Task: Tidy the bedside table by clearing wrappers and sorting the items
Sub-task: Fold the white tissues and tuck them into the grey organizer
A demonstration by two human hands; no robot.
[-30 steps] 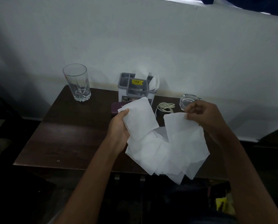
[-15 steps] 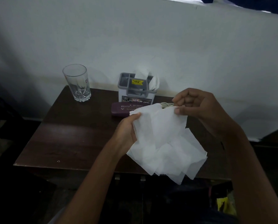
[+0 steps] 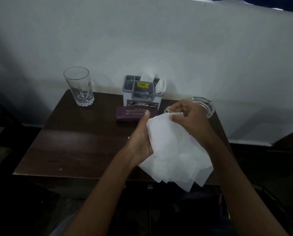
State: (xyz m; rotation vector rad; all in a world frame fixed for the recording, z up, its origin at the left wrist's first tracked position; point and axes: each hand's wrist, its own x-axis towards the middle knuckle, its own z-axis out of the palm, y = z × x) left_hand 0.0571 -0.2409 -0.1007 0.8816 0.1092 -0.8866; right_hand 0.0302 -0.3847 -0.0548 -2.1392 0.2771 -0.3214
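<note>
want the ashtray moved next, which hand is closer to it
Right. The right hand pinches the tissues just left of the glass ashtray; the left hand grips them farther left, near the purple case.

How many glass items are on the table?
2. A drinking glass stands at the back left corner; a glass ashtray sits at the back right, partly behind the right hand. The tissues may hide others.

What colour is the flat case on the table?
The flat case is dark purple; head view.

One drinking glass (image 3: 78, 86), one grey organiser (image 3: 142, 94), one purple case (image 3: 132, 114), one glass ashtray (image 3: 206, 105); one left hand (image 3: 140, 142), one right hand (image 3: 189, 116); overlapping tissue sheets (image 3: 173, 154), uncountable.
</note>
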